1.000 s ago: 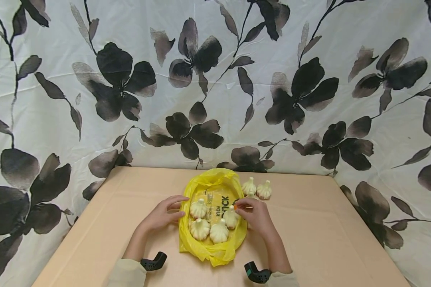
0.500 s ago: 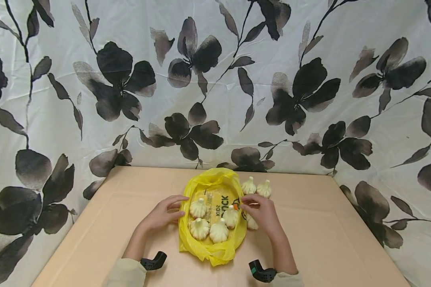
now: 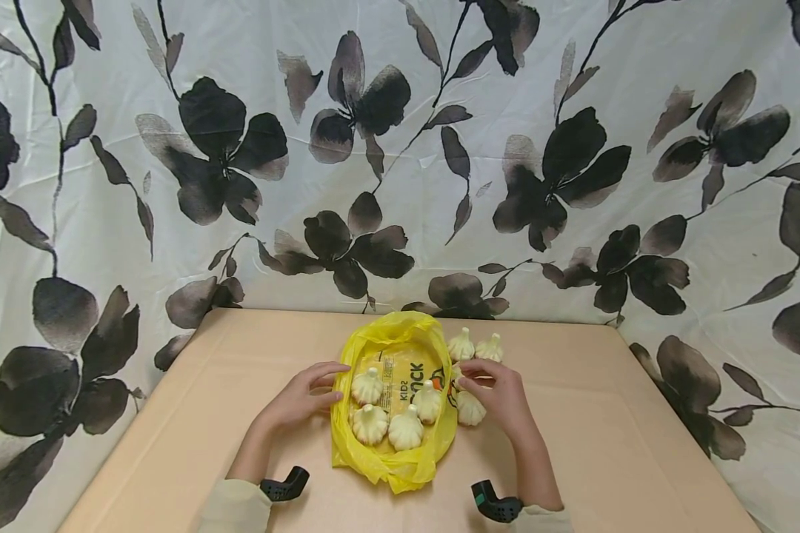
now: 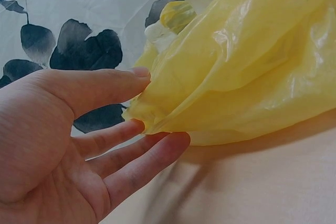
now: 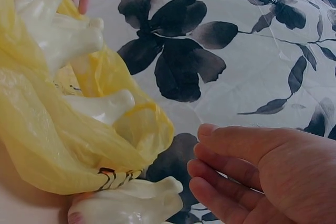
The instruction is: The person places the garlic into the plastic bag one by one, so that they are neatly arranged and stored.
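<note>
Now: your right hand (image 3: 500, 389) has moved off. One second ago its fingers sat over the right rim of the yellow bag (image 3: 412, 468); at this frame they lie outside it, to the right. The right-wrist view shows air between your fingertips and the plastic. Grip, right: thumb and fingers bent toward each other, fingertips close, nothing visible between them.

Your left hand (image 3: 301, 392) stays at the left rim. Grip, left: fingers spread and fairly straight, thumb apart from them, tips touching the bag's edge; I read light contact rather than a firm pinch.

The bag lies mouth up on the table (image 3: 607, 414), lettering visible inside. Contents: four garlic bulbs (image 3: 370, 425), same count and layout as in the preceding frames. Outside, along the right side: a near loose bulb (image 3: 470, 409), uncovered as your hand shifted, and two far loose bulbs (image 3: 490, 348). A pale patch by your right fingertips is probably another; too covered to be sure.

Judgement: nothing went in or came out over this interval. The rim looks settled without your right hand, which is free, with the loose bulbs close by.
</note>
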